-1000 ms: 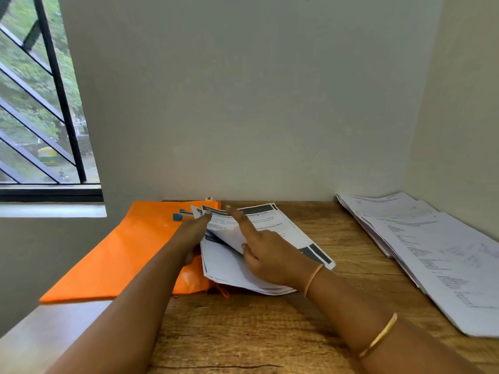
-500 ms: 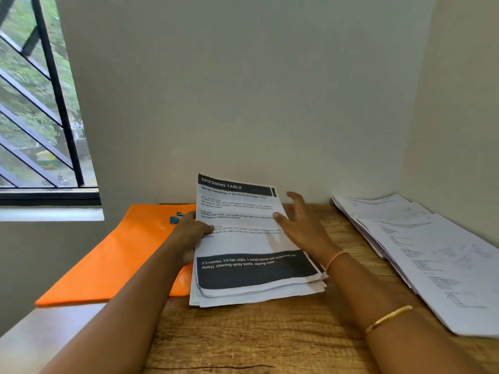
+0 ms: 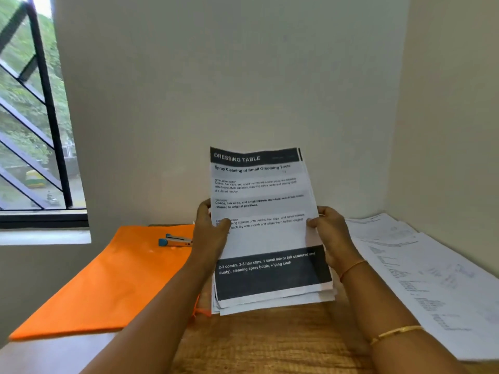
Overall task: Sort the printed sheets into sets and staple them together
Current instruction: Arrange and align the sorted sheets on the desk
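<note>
Two hands on one sheaf of sheets, held nearly upright just right of the folder, top page headed DRESSING TABLE facing the camera. Gripping the sheaf's left edge, the left hand, thumb across the front, fingers behind. Gripping the other edge likewise, the right hand, thumb on the front; half a second back, open, with spread fingers only touching that edge. Sheaf now steeper and higher than then, top rising well up the wall; a second back, lying flat, partly over the folder's right edge, being leafed through. Lower edges fanned unevenly, low over the desk; resting on it or clear of it, impossible to tell. Blue-tipped stapler lying on the folder near its far right corner, just beside the left hand, untouched; earlier mostly hidden behind that hand, now plainly showing. Second pile of printed papers spread flat, well to the right of the folder, beyond the right hand, unchanged. Thin bangle on the right forearm, thread at the right wrist.
</note>
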Demonstrator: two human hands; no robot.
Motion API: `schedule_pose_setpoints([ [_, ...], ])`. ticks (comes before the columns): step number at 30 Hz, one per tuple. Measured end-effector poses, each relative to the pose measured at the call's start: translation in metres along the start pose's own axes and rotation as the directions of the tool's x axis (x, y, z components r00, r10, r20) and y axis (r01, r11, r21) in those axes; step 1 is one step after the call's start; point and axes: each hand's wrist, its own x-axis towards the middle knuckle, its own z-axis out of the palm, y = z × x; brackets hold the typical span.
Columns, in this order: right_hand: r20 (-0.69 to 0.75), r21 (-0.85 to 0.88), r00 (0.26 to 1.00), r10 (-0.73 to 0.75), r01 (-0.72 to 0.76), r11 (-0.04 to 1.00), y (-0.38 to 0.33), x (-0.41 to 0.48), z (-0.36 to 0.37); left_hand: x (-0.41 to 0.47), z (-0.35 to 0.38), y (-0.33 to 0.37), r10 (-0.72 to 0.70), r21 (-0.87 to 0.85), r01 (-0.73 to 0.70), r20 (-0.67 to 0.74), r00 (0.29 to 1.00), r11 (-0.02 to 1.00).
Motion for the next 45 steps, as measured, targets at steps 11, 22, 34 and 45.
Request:
schedule_pose_setpoints([
  [11,-0.082,-0.064,0.934,-0.347,0.343,0.937,-0.003,-0.004,0.0,0.004,0.03,0.005,0.312,0.088,-0.309,-0.018,0.95,0.947],
  [22,-0.028,-0.115,0.985,-0.169,0.165,0.98,0.035,0.006,0.006,0.003,0.023,-0.033,0.17,0.253,-0.177,0.046,0.984,0.951],
  [34,-0.006,-0.197,0.99,-0.142,0.138,0.971,0.035,0.002,0.007,0.0,0.016,-0.03,0.168,0.232,-0.162,-0.006,0.986,0.959],
  [45,0.015,-0.269,1.0,-0.004,0.008,0.963,0.039,0.008,0.001,0.002,0.012,-0.03,-0.062,0.297,0.043,0.053,0.997,0.954],
])
